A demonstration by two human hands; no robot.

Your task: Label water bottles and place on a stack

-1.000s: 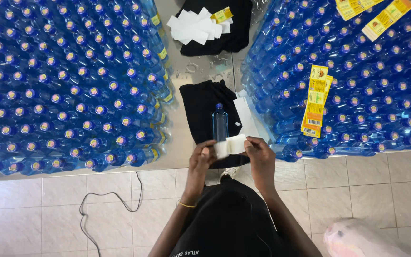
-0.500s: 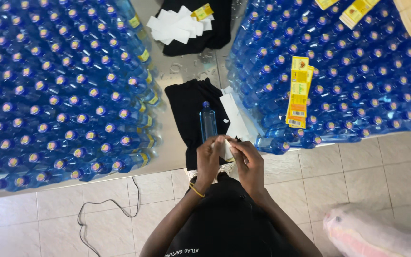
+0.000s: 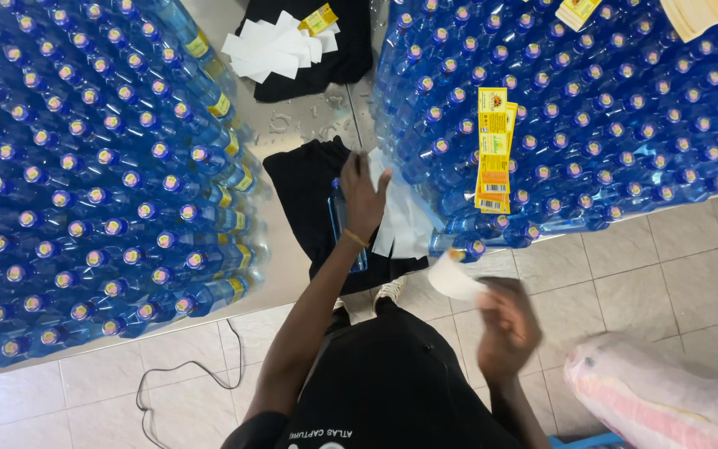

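Steel table (image 3: pixel 309 125) crowded with blue bottles. My left hand (image 3: pixel 365 198) now presses bottle (image 3: pixel 341 218) flat on black cloth (image 3: pixel 305 195), fingers spread. Right hand (image 3: pixel 506 326) has pulled away near, pinching peeled white backing paper (image 3: pixel 452 278); label seems applied.

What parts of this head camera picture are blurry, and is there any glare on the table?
Head view: the right hand and the white paper strip it holds are smeared by motion; the left hand, resting on the bottle lying on the black cloth, is sharper. The metal table shows patchy bright reflections. Bottle rows bow outward toward the edges, a wide-lens effect.
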